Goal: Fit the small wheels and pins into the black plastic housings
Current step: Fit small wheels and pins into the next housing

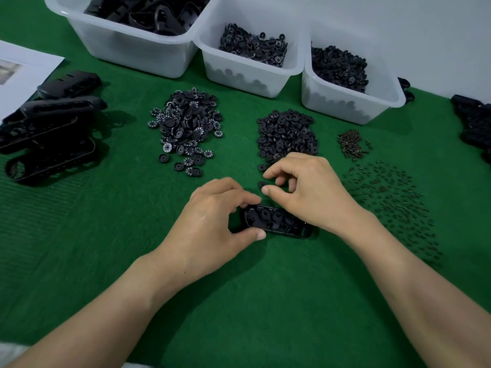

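Observation:
A black plastic housing lies flat on the green mat at the centre, with several small wheels seated in it. My left hand pinches its left end between thumb and fingers. My right hand hovers over the housing's right half, fingers curled at the near edge of a pile of plain black wheels; whether it holds a wheel is hidden. A loose wheel lies just below its fingertips. Numbered wheels form a pile to the left. Small dark pins are scattered at the right.
Several empty housings are stacked at the left beside a white sheet. Three white bins of black parts stand along the back. A heap of small brownish parts lies right of the plain wheels. More black parts sit at the far right.

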{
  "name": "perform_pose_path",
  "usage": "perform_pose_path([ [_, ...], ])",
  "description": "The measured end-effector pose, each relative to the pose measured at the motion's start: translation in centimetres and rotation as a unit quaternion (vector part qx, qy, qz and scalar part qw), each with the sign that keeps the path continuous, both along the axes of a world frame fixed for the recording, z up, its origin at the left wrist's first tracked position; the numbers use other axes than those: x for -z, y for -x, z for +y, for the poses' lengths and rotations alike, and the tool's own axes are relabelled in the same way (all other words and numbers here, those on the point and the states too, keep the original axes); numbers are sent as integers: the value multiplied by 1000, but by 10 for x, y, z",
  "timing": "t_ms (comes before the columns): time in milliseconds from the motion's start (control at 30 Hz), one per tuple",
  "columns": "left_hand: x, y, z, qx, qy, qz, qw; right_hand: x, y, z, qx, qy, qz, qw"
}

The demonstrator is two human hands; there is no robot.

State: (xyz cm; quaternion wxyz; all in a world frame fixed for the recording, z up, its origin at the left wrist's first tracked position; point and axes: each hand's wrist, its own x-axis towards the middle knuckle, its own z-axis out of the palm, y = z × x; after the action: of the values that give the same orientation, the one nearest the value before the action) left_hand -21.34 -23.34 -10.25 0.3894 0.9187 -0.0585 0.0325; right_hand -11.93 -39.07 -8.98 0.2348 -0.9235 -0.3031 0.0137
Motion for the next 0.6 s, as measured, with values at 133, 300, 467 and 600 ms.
perform_pose_path([
  [133,-1,0,-1,-1,0,1,1000,-2,2,2,-7,2,-4,1000],
  [300,0,1,0,-1,-2,-1,1000,-16,8,-31,-20,-47,30,998],
  [467,1,0,1,-2,6,0,1000,-17,28,-52,-76,-28,32,996],
  [600,1,0,0,-2,0,2,1000,-12,33,-52,-74,-22,2,997],
])
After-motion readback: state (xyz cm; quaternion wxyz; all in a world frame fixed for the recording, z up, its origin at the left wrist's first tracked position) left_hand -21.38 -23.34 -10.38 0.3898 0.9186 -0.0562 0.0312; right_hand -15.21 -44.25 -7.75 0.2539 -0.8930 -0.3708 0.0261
